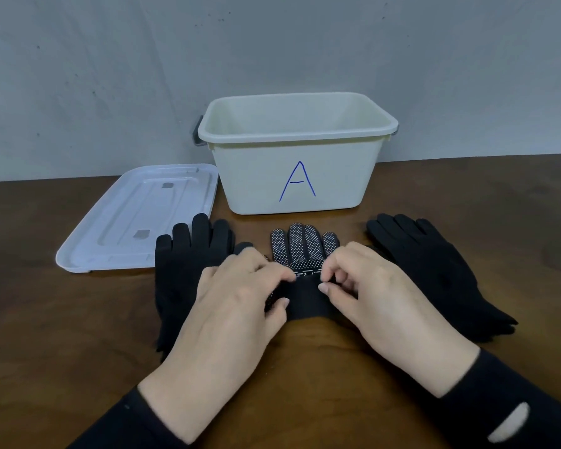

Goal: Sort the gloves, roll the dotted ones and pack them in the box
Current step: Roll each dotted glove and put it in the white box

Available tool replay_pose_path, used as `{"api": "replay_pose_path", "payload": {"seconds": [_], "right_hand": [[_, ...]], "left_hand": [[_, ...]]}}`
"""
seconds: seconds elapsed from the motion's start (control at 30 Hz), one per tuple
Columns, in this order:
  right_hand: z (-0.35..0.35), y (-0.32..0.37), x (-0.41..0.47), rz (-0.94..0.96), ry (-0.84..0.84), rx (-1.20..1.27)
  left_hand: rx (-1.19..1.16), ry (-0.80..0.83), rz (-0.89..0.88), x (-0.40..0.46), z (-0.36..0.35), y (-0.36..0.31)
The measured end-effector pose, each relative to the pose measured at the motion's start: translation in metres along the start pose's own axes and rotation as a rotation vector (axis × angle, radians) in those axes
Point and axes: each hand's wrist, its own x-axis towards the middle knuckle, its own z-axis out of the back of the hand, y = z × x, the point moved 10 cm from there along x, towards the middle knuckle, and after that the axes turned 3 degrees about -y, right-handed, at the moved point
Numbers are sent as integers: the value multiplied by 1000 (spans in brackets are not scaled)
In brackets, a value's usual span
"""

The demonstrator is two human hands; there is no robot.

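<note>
A black glove with white dots (305, 247) lies flat in the middle of the table, fingers pointing toward the box. Its plain black cuff end is folded over toward the dots. My left hand (237, 306) pinches the left side of that folded cuff with curled fingers. On the right side, my right hand (370, 293) pinches the same fold. One plain black glove (185, 254) lies to the left, partly under my left hand. Another plain black glove (434, 270) lies to the right. The open cream box (292, 131) marked with a blue A stands behind them.
The box's translucent white lid (136, 218) lies flat at the left on the brown wooden table (305, 367). A grey wall rises right behind the box. Grey handles stick out at the box's sides.
</note>
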Motion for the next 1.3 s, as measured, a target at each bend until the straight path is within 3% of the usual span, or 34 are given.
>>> {"api": "replay_pose_path", "payload": {"seconds": [0.13,0.23,0.4,0.67,0.83,1.07,1.3], "right_hand": [[-6,10,1,107,47,-122],[-8,15,-1,184,113,-204],[-12,5,-13,130,347,-182],[-7,9,-4,105,189,-174],[3,14,-6,85,229,-157],[10,9,-17,-38,375,-31],[4,-12,-9,-171,251,186]], "left_hand": [[30,140,-245,-9,-13,-24],[48,252,-192,-13,-27,-11],[31,303,-104,-10,-29,2],[24,206,-17,-4,-24,4],[28,176,-30,-7,-8,-2],[-220,202,74,-18,5,1],[-403,190,255,-9,-5,13]]}}
